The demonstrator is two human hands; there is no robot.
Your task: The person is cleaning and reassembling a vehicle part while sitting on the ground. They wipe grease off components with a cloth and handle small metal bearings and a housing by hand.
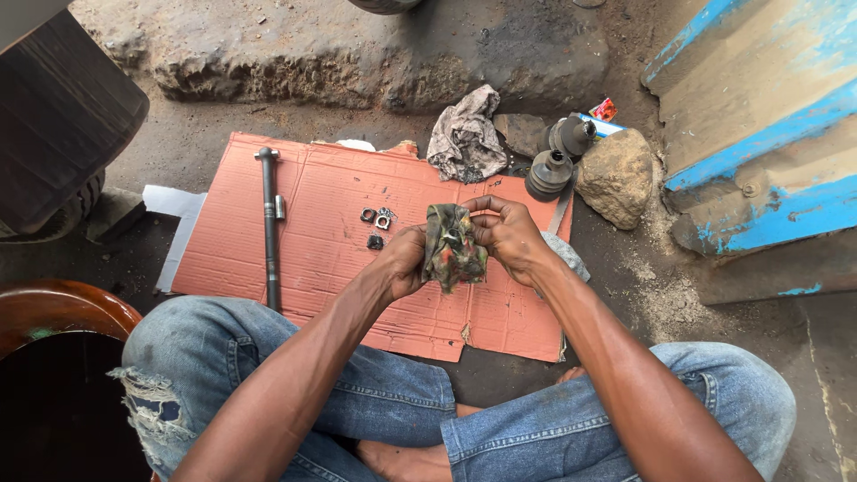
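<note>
Head view, looking down, and we have both hands up over the cardboard sheet (pixel 303 223). Our left hand (pixel 403 259) and right hand (pixel 511 234) are closed together on a dark, patterned rag (pixel 453 247), bunched between the fingers and held above the sheet, just in front of our crossed legs. We judge this a wiping step; whether a part sits inside the cloth, we cannot tell. It calls for a firm pinch and small turns of the rag. On the sheet lie a long metal rod (pixel 269 228) to the left and a few small metal pieces (pixel 376 221) near the middle. Beyond it, a grey cloth (pixel 464 138), two black rubber boots (pixel 558 156) and a stone (pixel 616 177) sit on the dirt ground, with a blue-painted metal body (pixel 759 116) at right.
</note>
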